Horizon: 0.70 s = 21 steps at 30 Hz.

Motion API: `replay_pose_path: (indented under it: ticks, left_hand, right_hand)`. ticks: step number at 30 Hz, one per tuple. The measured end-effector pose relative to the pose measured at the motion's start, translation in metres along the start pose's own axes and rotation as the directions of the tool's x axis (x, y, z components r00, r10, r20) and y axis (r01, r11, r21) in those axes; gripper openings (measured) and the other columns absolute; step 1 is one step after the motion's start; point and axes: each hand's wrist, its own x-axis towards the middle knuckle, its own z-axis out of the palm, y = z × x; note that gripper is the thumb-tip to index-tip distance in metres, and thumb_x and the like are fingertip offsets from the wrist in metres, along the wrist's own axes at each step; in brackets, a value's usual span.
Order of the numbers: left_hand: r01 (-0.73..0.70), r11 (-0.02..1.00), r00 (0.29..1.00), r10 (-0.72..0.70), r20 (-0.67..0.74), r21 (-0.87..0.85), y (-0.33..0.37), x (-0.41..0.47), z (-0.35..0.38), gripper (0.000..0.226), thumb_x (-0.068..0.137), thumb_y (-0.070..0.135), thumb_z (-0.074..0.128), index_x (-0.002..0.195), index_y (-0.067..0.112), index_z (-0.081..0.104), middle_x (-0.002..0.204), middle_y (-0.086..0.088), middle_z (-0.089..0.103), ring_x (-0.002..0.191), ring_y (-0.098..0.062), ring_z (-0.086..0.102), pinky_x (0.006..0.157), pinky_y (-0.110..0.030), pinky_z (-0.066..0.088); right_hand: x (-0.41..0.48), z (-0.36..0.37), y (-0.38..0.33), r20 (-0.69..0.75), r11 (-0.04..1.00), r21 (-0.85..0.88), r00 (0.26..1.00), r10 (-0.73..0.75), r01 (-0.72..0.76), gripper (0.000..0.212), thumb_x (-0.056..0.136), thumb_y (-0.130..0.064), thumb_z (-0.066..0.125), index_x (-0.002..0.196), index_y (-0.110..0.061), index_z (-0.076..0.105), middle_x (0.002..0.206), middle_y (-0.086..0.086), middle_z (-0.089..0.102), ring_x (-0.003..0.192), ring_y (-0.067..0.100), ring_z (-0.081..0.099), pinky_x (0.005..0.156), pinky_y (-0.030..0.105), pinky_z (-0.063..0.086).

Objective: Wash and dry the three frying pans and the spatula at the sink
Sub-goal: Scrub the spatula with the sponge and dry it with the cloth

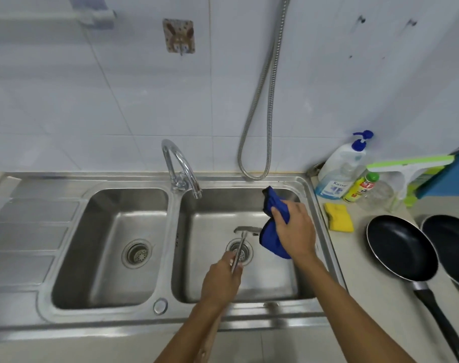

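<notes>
Spatula (241, 242) hangs over the drain (247, 252), our left hand (220, 279) clamped on its handle, so we should draw the blue cloth (272, 241) (gripped in our right hand (293, 231)) along the blade.

soap bottle (341, 169) | yellow sponge (338, 217) | green squeegee (409, 165) | metal hose (269, 100) | wall hook (178, 35)

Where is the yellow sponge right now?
Head view: the sponge lies on the counter right of the sink, between the soap bottle and the nearer frying pan.
</notes>
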Motion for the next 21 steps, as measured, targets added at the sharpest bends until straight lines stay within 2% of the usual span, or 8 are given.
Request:
replay_pose_path:
  ticks: [2,6,9,11,13,17,19,21]
  left_hand:
    - [-0.069,0.997,0.998,0.069,0.010,0.034,0.003,0.000,0.002,0.027,0.099,0.032,0.057,0.126,0.029,0.053,0.080,-0.002,0.066,0.079,-0.026,0.069,0.073,-0.034,0.056]
    - [-0.237,0.965,0.971,0.237,0.018,0.111,0.010,-0.002,0.005,0.021,0.102,0.034,0.052,0.116,0.020,0.059,0.089,-0.004,0.072,0.076,-0.023,0.067,0.071,-0.037,0.056]
    - [-0.314,0.937,0.949,0.310,0.052,0.153,0.005,-0.008,0.000,0.021,0.103,0.035,0.050,0.115,0.021,0.059,0.083,-0.002,0.070,0.069,-0.021,0.064,0.064,-0.031,0.050]
    - [-0.346,0.923,0.938,0.343,0.049,0.167,0.001,-0.014,-0.002,0.022,0.102,0.037,0.048,0.116,0.023,0.058,0.080,-0.002,0.067,0.068,-0.024,0.061,0.063,-0.033,0.046]
    - [-0.359,0.919,0.933,0.359,0.034,0.160,0.001,-0.016,-0.002,0.021,0.103,0.037,0.048,0.114,0.021,0.058,0.074,0.002,0.059,0.065,-0.022,0.056,0.061,-0.031,0.042]
    - [-0.369,0.919,0.927,0.374,-0.015,0.139,0.001,-0.008,-0.004,0.024,0.104,0.037,0.048,0.119,0.022,0.059,0.071,0.010,0.052,0.059,-0.012,0.048,0.057,-0.026,0.041]
    - [-0.388,0.910,0.919,0.394,-0.013,0.146,0.002,-0.011,-0.007,0.028,0.104,0.037,0.048,0.126,0.023,0.059,0.070,0.011,0.051,0.058,-0.010,0.046,0.056,-0.022,0.036]
    - [-0.406,0.906,0.911,0.411,-0.020,0.124,0.006,-0.015,-0.013,0.027,0.104,0.035,0.049,0.127,0.026,0.059,0.066,0.012,0.048,0.056,-0.009,0.046,0.056,-0.018,0.033]
  right_hand:
    - [-0.008,-0.002,-0.013,0.064,0.995,0.019,0.993,-0.098,0.097,0.029,0.099,-0.043,0.055,0.122,-0.027,0.059,0.114,-0.007,0.054,0.092,0.010,0.055,0.076,0.027,0.043]
    - [-0.018,0.012,-0.016,0.264,0.932,-0.148,0.921,-0.285,0.331,0.029,0.097,-0.048,0.052,0.118,-0.031,0.061,0.114,-0.011,0.058,0.099,0.010,0.056,0.076,0.027,0.049]
    - [0.007,0.015,-0.010,0.260,0.993,-0.079,0.964,-0.062,0.086,0.020,0.096,-0.046,0.053,0.090,-0.029,0.061,0.088,-0.008,0.063,0.081,0.014,0.061,0.064,0.029,0.045]
    - [0.029,0.011,-0.001,0.310,0.995,-0.087,0.948,0.068,-0.043,0.025,0.094,-0.047,0.054,0.082,-0.026,0.058,0.080,-0.005,0.064,0.076,0.020,0.063,0.065,0.032,0.046]
    - [0.031,0.013,-0.002,0.334,0.995,-0.095,0.941,0.051,-0.020,0.026,0.094,-0.050,0.053,0.085,-0.026,0.059,0.085,-0.005,0.064,0.079,0.020,0.062,0.071,0.036,0.051]
    - [-0.003,0.017,-0.014,0.240,0.929,-0.206,0.937,-0.255,0.306,0.027,0.096,-0.051,0.050,0.112,-0.032,0.060,0.109,-0.013,0.056,0.094,0.012,0.054,0.076,0.030,0.051]
    - [0.012,0.015,-0.002,0.235,0.945,-0.195,0.948,-0.215,0.262,0.024,0.097,-0.051,0.049,0.106,-0.032,0.060,0.105,-0.012,0.059,0.092,0.014,0.058,0.073,0.030,0.051]
    - [0.035,0.009,0.007,0.282,0.988,-0.134,0.959,-0.041,0.082,0.020,0.097,-0.047,0.051,0.093,-0.028,0.057,0.094,-0.005,0.063,0.086,0.020,0.063,0.068,0.030,0.046]
